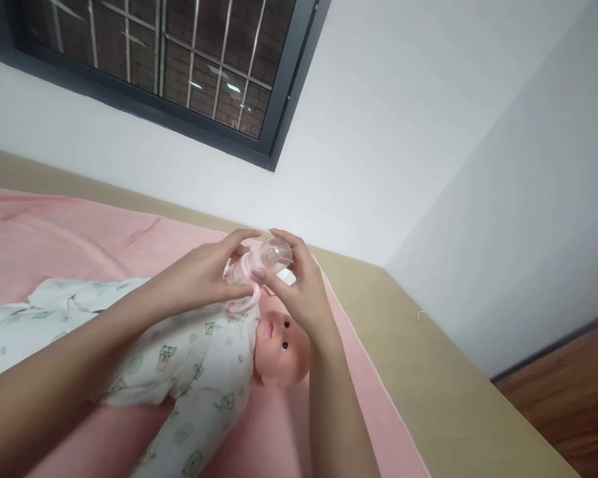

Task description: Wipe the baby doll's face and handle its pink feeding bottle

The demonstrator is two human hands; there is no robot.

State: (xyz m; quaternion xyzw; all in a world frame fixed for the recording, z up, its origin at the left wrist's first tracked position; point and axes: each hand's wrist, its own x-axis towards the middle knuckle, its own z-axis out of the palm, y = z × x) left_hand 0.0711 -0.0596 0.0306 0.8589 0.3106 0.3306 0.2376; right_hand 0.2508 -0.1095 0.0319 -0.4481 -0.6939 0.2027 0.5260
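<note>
Baby bottle (250,265) with a curved pink handle (246,305) is up in the air in my head view, tilted, above the shoulder and head of the baby doll (275,364). My left hand (206,271) is part-closed around its body, thumb low near the handle, fingers on the far side. My right hand (306,295) is curved round the clear dome cap (278,255), thumb by the collar; I can't tell how firmly either of the 2 grips.

What worries me is the smooth plastic: if the right fingers squeeze that rounded dome too hard, it could shoot out and land on the doll's face. A sudden release of the cap might also jerk the bottle in the left hand, since its fingertips seem to carry much of the hold. With so little room below, the handle could snag the patterned sleepsuit (194,358). I can't see whether there is liquid inside; if so, tilting could wet the pink sheet (80,232).
</note>
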